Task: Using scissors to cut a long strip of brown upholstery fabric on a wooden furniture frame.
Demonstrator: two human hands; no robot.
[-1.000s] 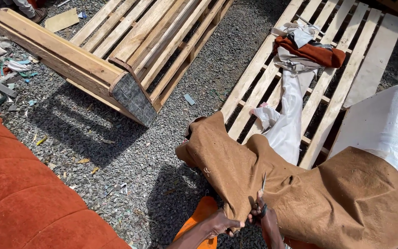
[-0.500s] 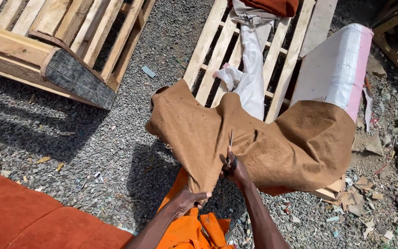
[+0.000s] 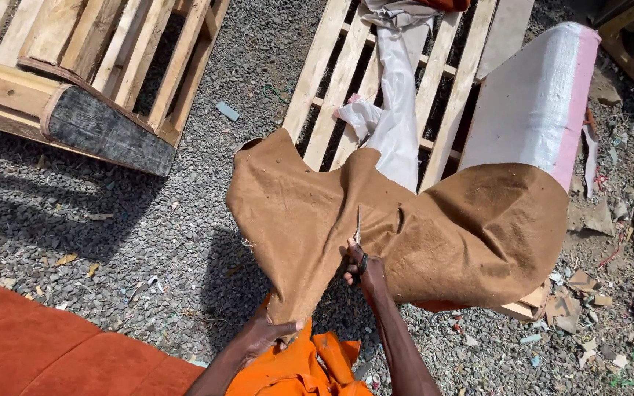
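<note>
Brown cloth (image 3: 434, 227) hung spread in front of the person, over gravel (image 3: 185, 220) and the near end of a pallet (image 3: 346, 81), its right part draped across a white and pink panel (image 3: 537, 95). Scissors (image 3: 358, 229) stood upright in the cloth's lower edge, blades pointing away. The right hand (image 3: 361, 268) was closed around the scissor handles, fingers through the loops. The left hand (image 3: 269, 334) pinched the cloth's lower corner, fingers curled tight on it, just above orange fabric (image 3: 310, 367) at the person's lap. White cloth (image 3: 398, 125) lay along the pallet behind. A second pallet (image 3: 97, 59) sat to the left, well apart, and an orange cushion (image 3: 38, 345) filled the bottom left corner.
</note>
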